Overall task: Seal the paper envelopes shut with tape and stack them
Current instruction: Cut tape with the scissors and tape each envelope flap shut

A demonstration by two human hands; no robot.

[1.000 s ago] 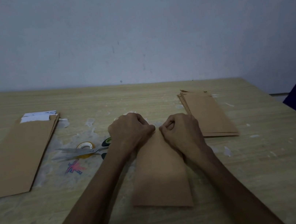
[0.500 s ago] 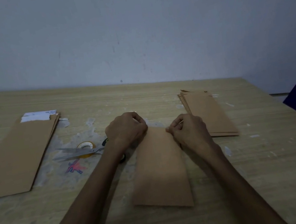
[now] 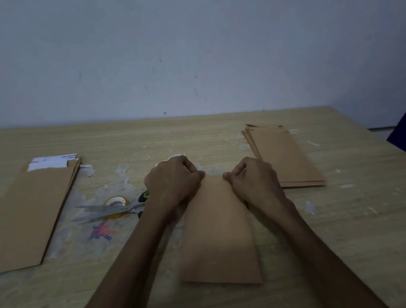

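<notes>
Both grips were pinched on the far edge of the brown envelope, the left hand at its left corner and the right hand at its right, probably to press the flap flat for sealing. It lay lengthwise on the table, centred before the person. Fingers were curled, knuckles up, forearms converging. Scissors and tape roll waited just left; a stack of envelopes lay to the right.

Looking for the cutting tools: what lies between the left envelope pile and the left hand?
In the head view, scissors lying across a tape roll, between the left pile and left hand.
</notes>
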